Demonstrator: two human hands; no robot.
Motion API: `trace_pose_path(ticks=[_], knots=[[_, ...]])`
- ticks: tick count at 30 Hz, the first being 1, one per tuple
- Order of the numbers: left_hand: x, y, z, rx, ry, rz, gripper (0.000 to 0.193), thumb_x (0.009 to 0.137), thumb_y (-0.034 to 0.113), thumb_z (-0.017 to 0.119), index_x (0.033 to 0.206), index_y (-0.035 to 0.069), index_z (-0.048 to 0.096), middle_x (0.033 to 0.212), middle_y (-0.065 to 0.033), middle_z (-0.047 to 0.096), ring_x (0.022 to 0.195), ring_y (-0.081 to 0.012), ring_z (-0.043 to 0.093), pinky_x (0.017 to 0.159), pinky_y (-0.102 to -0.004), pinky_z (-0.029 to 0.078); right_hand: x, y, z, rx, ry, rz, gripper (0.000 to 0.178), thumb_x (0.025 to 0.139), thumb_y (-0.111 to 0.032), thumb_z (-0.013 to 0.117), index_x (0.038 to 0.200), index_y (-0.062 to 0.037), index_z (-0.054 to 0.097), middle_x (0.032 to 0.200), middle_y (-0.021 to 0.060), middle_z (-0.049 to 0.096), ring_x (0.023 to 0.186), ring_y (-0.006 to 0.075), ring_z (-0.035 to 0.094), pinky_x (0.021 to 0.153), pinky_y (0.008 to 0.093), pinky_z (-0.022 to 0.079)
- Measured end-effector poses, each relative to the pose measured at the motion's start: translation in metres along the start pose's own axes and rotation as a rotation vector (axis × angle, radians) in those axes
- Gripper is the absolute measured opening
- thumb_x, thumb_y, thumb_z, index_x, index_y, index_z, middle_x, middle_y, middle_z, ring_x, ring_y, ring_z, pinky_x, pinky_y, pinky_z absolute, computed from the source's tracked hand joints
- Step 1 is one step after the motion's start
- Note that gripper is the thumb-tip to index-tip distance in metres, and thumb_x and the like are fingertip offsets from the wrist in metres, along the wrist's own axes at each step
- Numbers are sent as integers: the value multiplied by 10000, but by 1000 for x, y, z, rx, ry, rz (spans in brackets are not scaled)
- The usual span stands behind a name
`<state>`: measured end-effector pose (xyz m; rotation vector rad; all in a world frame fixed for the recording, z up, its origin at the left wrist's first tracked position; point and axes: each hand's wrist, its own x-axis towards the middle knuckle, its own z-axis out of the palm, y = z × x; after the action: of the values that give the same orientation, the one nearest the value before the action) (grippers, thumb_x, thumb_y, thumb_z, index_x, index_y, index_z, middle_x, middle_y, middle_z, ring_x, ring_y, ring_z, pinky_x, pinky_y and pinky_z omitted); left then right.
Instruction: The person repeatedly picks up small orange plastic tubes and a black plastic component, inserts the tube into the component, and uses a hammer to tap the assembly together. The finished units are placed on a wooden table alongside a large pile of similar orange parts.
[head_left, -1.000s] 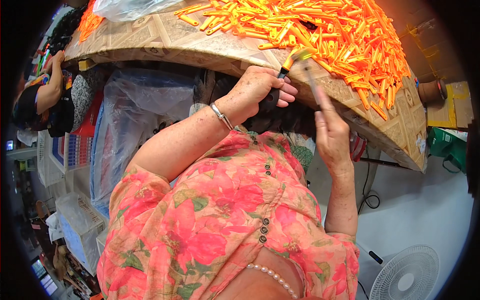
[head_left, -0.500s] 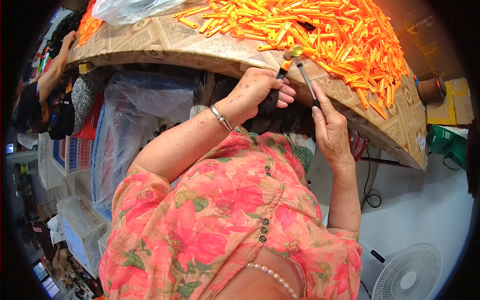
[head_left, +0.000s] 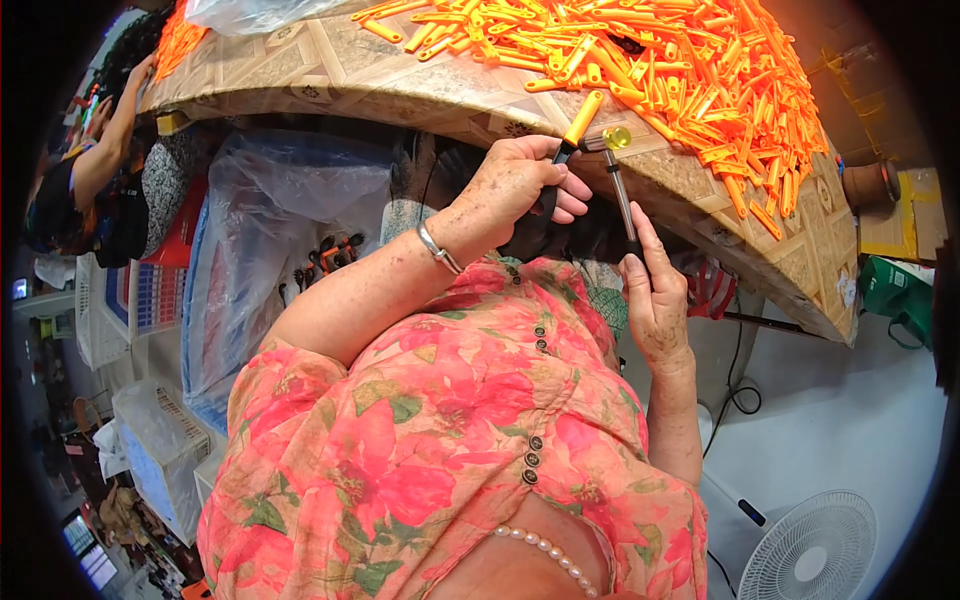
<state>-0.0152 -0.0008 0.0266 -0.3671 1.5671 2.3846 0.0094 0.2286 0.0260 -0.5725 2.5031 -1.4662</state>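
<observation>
My left hand [head_left: 515, 185] is closed around a black tool [head_left: 562, 152] at the near table edge. A plain orange handle [head_left: 583, 117] sits on the tool's upper end, tilted up and to the right. What the tool's lower part is, mostly behind my fingers, I cannot make out. In my right hand [head_left: 655, 300] is a small hammer [head_left: 622, 190] with a dark grip and a metal shaft. Its head, with a yellow translucent face, is beside the base of the orange handle; whether they touch I cannot tell.
A large pile of orange handles [head_left: 700, 90] covers the table's [head_left: 380, 75] far right. Below the table on the left, a plastic-lined blue bin [head_left: 260, 200] holds several black-and-orange pieces [head_left: 335, 255]. A white fan [head_left: 810, 560] stands lower right. Another person's arm [head_left: 105, 150] is far left.
The hammer head has moved from the orange handle's top down and right to beside its base. More of the orange handle shows. My left hand has barely moved.
</observation>
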Motion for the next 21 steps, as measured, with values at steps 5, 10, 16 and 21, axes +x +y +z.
trace_pose_path(ticks=[5, 10, 16, 21], knots=[[4, 6, -2, -11, 20, -46, 257, 964, 57, 487, 1185, -53, 558, 948, -162, 694, 784, -198, 711, 697, -302, 612, 6, -1, -2, -22, 49, -103, 525, 986, -49, 485, 1499, -143, 428, 798, 2, 541, 633, 54, 435, 588, 224, 413], [7, 14, -1, -58, 40, -72, 239, 965, 64, 492, 1146, -68, 576, 993, -176, 687, 817, -211, 713, 720, -317, 615, 15, -2, 1, -129, 71, -217, 523, 987, -51, 481, 1500, -140, 429, 737, -25, 518, 618, 54, 426, 574, 225, 410], [9, 18, 0, -59, 60, -84, 243, 962, 69, 499, 1125, -92, 578, 1011, -185, 685, 846, -231, 717, 740, -333, 620, 20, -4, 2, -92, 47, -170, 516, 987, -34, 472, 1493, -127, 435, 748, -18, 521, 627, 55, 417, 583, 222, 401], [10, 17, -1, -84, 57, -89, 236, 961, 64, 495, 1110, -98, 580, 1005, -197, 685, 829, -227, 715, 731, -333, 622, 22, -11, 0, -138, 75, -188, 529, 959, 7, 498, 1475, -94, 439, 1105, 187, 645, 859, 253, 651, 781, 338, 505]])
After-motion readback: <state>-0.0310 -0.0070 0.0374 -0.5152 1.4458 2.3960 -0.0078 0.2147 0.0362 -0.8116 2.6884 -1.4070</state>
